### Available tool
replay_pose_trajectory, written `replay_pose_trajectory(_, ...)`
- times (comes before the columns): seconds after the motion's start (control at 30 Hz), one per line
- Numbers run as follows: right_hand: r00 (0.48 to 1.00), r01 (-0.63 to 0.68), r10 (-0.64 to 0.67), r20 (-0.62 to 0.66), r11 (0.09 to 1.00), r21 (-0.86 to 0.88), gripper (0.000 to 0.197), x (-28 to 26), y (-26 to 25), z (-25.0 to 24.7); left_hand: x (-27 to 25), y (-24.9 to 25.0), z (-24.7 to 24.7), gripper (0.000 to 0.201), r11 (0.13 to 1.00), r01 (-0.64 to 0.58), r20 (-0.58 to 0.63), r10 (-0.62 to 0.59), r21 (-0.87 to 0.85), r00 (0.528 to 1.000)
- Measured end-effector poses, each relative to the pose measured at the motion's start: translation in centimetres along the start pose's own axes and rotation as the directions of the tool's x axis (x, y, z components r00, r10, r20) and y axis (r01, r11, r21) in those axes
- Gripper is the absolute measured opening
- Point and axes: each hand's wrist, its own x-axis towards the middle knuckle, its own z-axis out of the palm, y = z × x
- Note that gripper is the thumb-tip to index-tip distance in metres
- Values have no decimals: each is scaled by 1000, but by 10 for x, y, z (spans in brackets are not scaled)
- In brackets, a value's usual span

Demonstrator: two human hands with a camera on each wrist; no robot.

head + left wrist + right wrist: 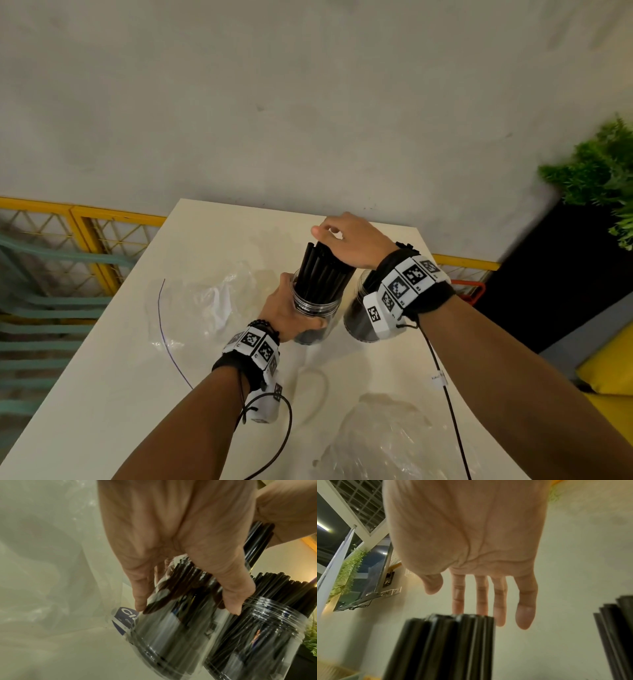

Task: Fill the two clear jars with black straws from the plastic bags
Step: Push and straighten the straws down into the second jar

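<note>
A: What do we have in front of us?

B: We hold the left jar point(313, 310) with our left hand point(289, 313), fingers and thumb wrapped round its clear wall just below the threaded neck. It stands on the white table point(113, 387), leaning a little toward eleven o'clock.

A: And the straws?

B: A thick bundle of black straws point(322, 270) stands in that jar, its tops rising well above the rim and tilting toward eleven o'clock too. Our right hand point(349, 241) rests over the top ends, palm down, fingers straight and slightly spread; the wrist view shows the fingers point(525, 609) extended past the straw tops point(453, 639), gripping nothing.

A: The second jar?

B: The right jar point(358, 318) stands just beside the first, at three o'clock from it, partly hidden behind our right wrist band. From the left wrist we see it point(267, 631) packed with black straws up past its neck. Whether the two jars touch, we cannot tell.

A: Where are the bags?

B: One crumpled clear plastic bag point(205, 301) lies at nine o'clock from the jars, with a thin dark line along its near edge. Another clear bag point(387, 442) lies at six o'clock, near the table's front edge. A green plant point(603, 171) stands off the table at two o'clock.
</note>
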Motion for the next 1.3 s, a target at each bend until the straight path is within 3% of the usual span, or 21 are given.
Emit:
replay_pose_trajectory(0.2, 999, -14, 16, -32, 997, 72, 48, 1, 13, -1, 4, 1, -4, 88, 1000, -8, -7, 8, 20, 1000)
replay_pose_trajectory(0.4, 999, -21, 22, -41, 999, 24, 60, -2, 2, 19, 17, 3, -8, 92, 999, 14, 57, -16, 31, 998)
replay_pose_trajectory(0.6, 998, -9, 5, -58, 997, -73, 41, -1, -4, 40, 18, 2, -6, 90, 999, 50, 61, -51, 16, 997)
replay_pose_trajectory(0.8, 998, -38, 36, -53, 998, -49, 46, -1, -5, 37, 17, 3, -6, 97, 998, 55, 74, -54, -4, 996)
replay_pose_trajectory(0.9, 994, 41, -52, -98, 993, -110, 47, -3, -8, 34, 16, 3, -7, 101, 999, 48, 75, -48, -8, 996)
replay_pose_trajectory(0.97, 992, 97, -110, -60, 978, -184, 44, -4, -10, 35, 16, 4, -7, 102, 999, 46, 75, -46, -7, 996)
replay_pose_trajectory(1.07, 998, 62, -65, -3, 972, -226, 41, -3, -11, 37, 15, 6, -8, 98, 999, 52, 80, -52, 1, 995)
replay_pose_trajectory(1.2, 999, 43, -42, 8, 976, -215, 41, -3, -12, 36, 15, 8, -8, 98, 998, 58, 90, -59, 5, 994)
replay_pose_trajectory(1.3, 999, 39, -38, 8, 990, -139, 43, -6, -12, 28, 13, 10, -10, 109, 996, 86, 109, -84, -13, 990)
